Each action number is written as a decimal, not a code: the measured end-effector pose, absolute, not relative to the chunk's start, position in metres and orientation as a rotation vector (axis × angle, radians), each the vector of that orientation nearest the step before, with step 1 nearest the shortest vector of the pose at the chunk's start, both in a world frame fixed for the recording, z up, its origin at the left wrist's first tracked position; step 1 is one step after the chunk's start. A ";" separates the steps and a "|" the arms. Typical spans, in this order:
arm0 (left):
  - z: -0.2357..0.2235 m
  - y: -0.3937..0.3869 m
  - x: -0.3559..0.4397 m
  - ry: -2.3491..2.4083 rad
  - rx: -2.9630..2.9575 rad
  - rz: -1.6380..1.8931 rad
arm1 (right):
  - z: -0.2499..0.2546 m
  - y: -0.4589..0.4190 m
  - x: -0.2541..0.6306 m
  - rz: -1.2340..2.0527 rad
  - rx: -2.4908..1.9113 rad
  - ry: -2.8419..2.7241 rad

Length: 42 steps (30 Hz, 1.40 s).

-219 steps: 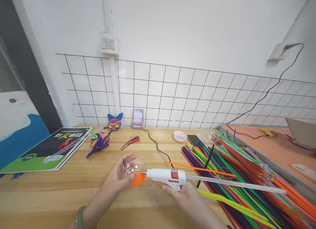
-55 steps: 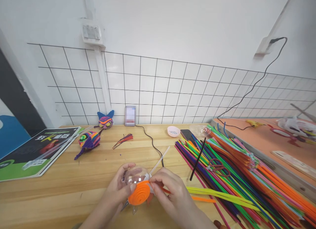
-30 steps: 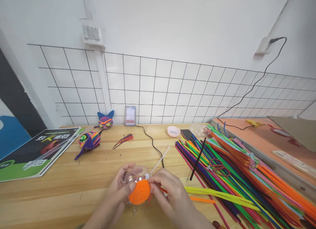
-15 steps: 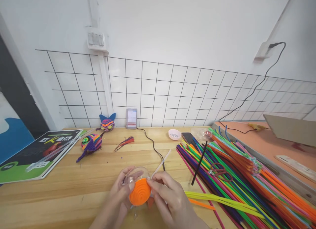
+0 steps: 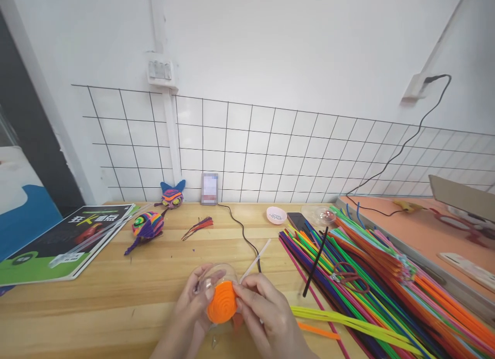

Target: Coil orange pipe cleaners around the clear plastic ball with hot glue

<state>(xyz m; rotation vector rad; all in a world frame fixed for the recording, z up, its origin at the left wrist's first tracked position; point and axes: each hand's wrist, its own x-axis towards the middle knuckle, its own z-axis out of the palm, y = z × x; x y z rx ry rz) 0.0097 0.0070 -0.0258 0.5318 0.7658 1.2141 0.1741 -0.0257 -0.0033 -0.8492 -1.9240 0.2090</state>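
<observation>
- Clear globe [image 5: 226, 271]: located at the near middle of the bench [image 5: 116, 287], between the two hands. An orange coil [image 5: 222, 303], wound flat in a spiral, covers its near face. Whether the underside touches the wood cannot be told.
- Weight, judged: light. The shell looks like thin, hollow plastic.
- Stiffness, judged: shell firm but liable to dent or crack under a hard squeeze; coil soft, fuzzy and easily bent out of its winding.
- Surface, judged: shell smooth and apt to slip or turn; coil offers better friction but poor support.
- Recommended hold: palm and fingers spread around the bare side of the shell, with light pressure; coil to be handled at its outer rim only, by fingertips.
- Left hand [image 5: 188, 310]: half closed, cupped around the globe's left side, with the thumb on the front by the coil's upper left edge. Grip appears secure without crushing.
- Right hand [image 5: 268, 315]: nearly closed, thumb and forefinger pinched at the coil's upper right edge, remaining fingers curled. Exact fingertip contact is partly hidden.
- Adjacent items: a translucent stick [image 5: 256, 260] slants up behind the right hand; yellow strips [image 5: 348, 319] and an orange strip [image 5: 319, 331] lie beside that hand.
</observation>
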 end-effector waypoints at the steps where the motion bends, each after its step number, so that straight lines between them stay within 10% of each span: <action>1: -0.026 0.007 0.010 0.754 0.527 1.214 | -0.003 -0.026 0.174 0.206 -0.849 -1.920; 42: -0.021 -0.003 0.013 0.708 0.640 1.287 | -0.019 -0.025 0.165 -0.242 -0.941 -1.825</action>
